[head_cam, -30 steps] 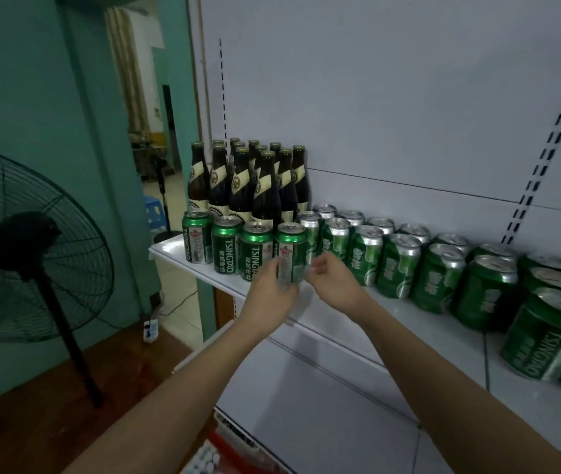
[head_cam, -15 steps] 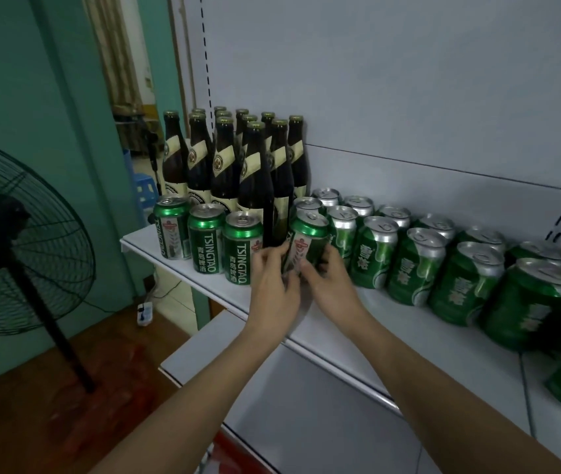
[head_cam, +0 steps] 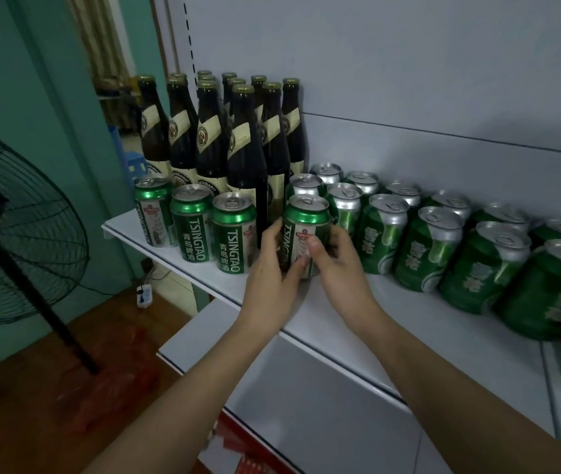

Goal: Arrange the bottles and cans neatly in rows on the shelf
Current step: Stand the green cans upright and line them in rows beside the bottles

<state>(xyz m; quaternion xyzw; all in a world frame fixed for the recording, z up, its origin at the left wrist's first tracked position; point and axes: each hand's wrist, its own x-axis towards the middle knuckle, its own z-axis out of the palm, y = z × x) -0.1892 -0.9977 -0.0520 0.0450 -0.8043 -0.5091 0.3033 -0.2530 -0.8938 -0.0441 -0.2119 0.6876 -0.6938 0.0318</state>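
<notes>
Green and silver, the Tsingtao can [head_cam: 303, 230] stands upright on the white shelf [head_cam: 391, 336], grasped from both sides: the left hand [head_cam: 272, 268] curls round its left face with the thumb across the front, and the right hand [head_cam: 337, 265] wraps its right side, thumb pressed on the label. It sits apart from three matching Tsingtao cans [head_cam: 197, 227] lined up along the shelf's front edge to the left, with a gap between it and the nearest of them. Behind that trio stand dark brown beer bottles [head_cam: 217, 138] with cream labels and gold caps, packed in close rows against the back panel. To the right, green cans with silver tops [head_cam: 432, 241] run off in two rows along the shelf, all sealed, pull tabs flat. A black standing fan [head_cam: 15, 234] is at the left.
</notes>
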